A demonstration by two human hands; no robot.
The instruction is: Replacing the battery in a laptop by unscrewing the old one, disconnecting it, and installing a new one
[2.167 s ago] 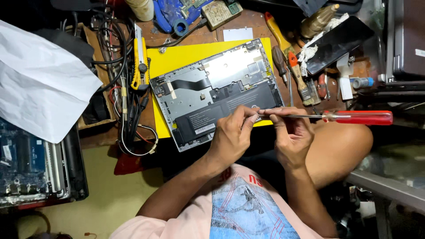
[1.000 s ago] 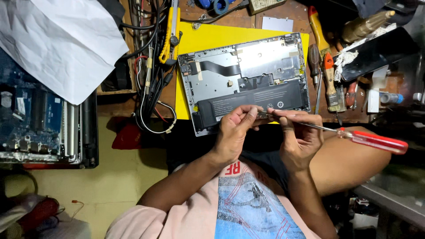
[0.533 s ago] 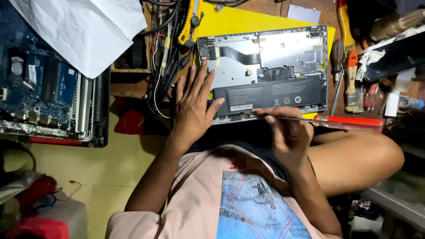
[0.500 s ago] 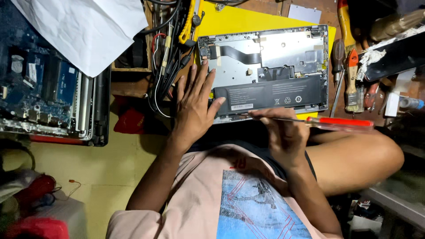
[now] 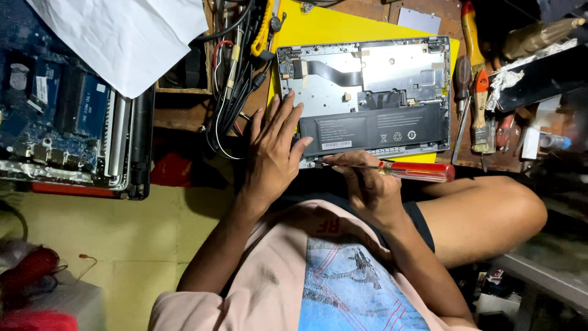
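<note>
Now, at far left, an opened blue circuit board (image 5: 58, 116) lies half under a white sheet of paper (image 5: 128, 37). Beside it, a tangle of black cables (image 5: 236, 86) hangs over the bench edge. The left hand (image 5: 272, 150), which a second ago was pinching at the screwdriver tip, has moved off and lies spread flat, fingers apart, on the near-left corner of the open laptop chassis (image 5: 367, 92). The chassis sits on a yellow mat (image 5: 343, 24), black battery (image 5: 373, 129) exposed. The right hand (image 5: 361, 184) is curled around a red-handled screwdriver (image 5: 416, 171), tip at the chassis's near edge. So the chassis looks braced for the tool.
</note>
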